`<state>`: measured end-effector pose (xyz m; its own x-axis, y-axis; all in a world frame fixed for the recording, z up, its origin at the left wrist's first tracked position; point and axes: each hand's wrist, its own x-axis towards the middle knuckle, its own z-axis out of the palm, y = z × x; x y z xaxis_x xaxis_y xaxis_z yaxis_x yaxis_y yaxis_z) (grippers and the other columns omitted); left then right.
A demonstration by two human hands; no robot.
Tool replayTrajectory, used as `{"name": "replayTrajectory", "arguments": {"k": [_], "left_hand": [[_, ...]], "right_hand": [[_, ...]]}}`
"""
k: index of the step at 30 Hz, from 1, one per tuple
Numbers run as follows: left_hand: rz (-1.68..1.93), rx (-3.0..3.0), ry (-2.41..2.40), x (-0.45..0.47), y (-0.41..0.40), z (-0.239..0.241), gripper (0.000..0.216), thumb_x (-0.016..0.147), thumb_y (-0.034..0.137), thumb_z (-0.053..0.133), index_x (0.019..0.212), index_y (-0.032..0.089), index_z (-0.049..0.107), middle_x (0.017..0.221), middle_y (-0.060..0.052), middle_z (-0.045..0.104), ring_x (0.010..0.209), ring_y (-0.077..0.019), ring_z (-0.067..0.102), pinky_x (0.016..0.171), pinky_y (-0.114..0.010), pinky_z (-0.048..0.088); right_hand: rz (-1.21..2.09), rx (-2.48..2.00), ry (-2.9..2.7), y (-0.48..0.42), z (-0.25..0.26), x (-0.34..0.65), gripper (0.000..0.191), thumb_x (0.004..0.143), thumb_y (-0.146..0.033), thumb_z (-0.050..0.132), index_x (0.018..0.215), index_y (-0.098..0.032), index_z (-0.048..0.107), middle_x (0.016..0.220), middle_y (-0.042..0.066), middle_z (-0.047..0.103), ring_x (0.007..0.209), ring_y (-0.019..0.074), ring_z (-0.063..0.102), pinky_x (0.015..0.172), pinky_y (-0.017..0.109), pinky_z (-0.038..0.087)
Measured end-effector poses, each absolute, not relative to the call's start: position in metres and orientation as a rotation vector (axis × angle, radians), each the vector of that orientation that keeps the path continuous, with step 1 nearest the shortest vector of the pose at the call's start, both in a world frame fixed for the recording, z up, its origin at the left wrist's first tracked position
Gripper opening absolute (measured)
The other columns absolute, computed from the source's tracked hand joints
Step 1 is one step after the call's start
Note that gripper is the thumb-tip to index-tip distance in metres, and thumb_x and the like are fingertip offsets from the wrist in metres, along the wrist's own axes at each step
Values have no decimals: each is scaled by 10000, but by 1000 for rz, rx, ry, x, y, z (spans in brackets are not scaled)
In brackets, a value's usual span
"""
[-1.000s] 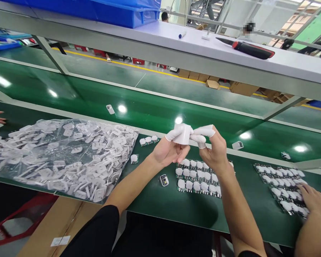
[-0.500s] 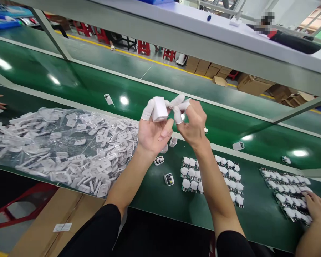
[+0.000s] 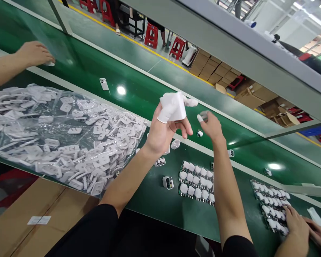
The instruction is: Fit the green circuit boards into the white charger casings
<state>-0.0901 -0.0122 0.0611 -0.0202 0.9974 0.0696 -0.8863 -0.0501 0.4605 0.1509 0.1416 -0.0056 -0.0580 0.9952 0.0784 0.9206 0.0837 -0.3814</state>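
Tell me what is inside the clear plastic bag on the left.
The clear plastic bag holds a heap of small white plastic plug plates, spread flat. Whatever lies under the top layer is covered.

The white housing (image 3: 173, 106) in the left hand (image 3: 163, 130) is blurred, so its open side cannot be told. The right hand (image 3: 212, 126) is blurred too; whether its fingertips pinch anything is unclear. Its forearm hides part of the near tray (image 3: 195, 178). A co-worker's hand (image 3: 33, 53) at the left edge covers a small white part, with the arm cut off. At the lower right, 2 co-worker hands (image 3: 296, 223) hide part of the far tray (image 3: 267, 194). The bag (image 3: 56, 132) runs off the left edge.
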Motion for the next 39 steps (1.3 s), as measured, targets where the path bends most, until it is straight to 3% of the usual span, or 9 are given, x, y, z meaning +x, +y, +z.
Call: {"name": "replayTrajectory", "arguments": {"k": [3,8,12,16,23,28,34,37,39], "left_hand": [[1658,542,342,-91,-9,57,346,1053,421,771,1324,219,696,885,-5,785,682,-176,809,595,-249,600],[1778,851,356,-90,8,41,515,823,416,1018,1073,247,599,864,34,744,713,-163,774,638,-275,609],[1829,977,411,-91,14,35,508,878,509,952,1087,256,565,878,33,713,623,-108,659,565,-259,508],[1698,1039,452,-88,15,32,465,976,631,763,1156,241,586,996,-32,740,691,-133,660,608,-292,502],[1368,1469,657,-54,17,7,268,1051,486,583,1168,246,581,974,-23,647,801,-180,614,733,-348,526],[1369,1972,821,-30,18,-7,470,863,398,934,1191,234,640,1035,-15,647,824,-168,585,736,-316,505],[1405,1941,662,-16,18,-15,497,789,406,1051,1192,253,804,867,21,672,657,-123,565,612,-270,477],[1304,1517,608,-10,11,-16,428,843,468,1014,1096,226,768,855,-3,745,620,-136,652,638,-298,568],[1221,1277,603,-9,8,-17,455,854,537,988,1028,208,726,786,-7,731,595,-141,653,591,-281,550]], "right_hand": [[376,-2223,-1938,150,-44,173,511,919,-477,893,1254,-129,730,1303,222,757,1170,383,746,1073,610,592],[585,-2301,-1826,154,-94,181,432,1075,-463,786,1407,-197,712,1460,114,723,1284,288,735,1101,539,653],[830,-2096,-1670,159,-105,181,421,1076,-451,791,1393,-182,721,1423,109,741,1243,288,756,1054,509,680],[1069,-1751,-1396,142,-96,182,377,1092,-500,754,1278,-172,734,1199,68,775,1001,205,765,901,405,689],[1365,-1161,-1016,73,-54,179,568,882,-782,741,1045,-239,780,847,3,713,669,136,596,643,313,609],[1430,-999,-909,27,-29,166,465,867,-630,867,1161,-273,818,948,2,744,659,122,605,515,258,528],[1420,-885,-1053,-2,-7,159,532,981,-750,773,1294,-320,758,630,-71,556,415,114,439,333,253,349],[1379,-754,-1219,-10,1,170,608,1061,-808,610,1415,-325,719,670,-50,615,480,146,552,419,289,492],[1357,-657,-1411,-13,4,179,620,1038,-746,710,1497,-330,685,819,-17,717,642,177,676,573,338,625]]}}
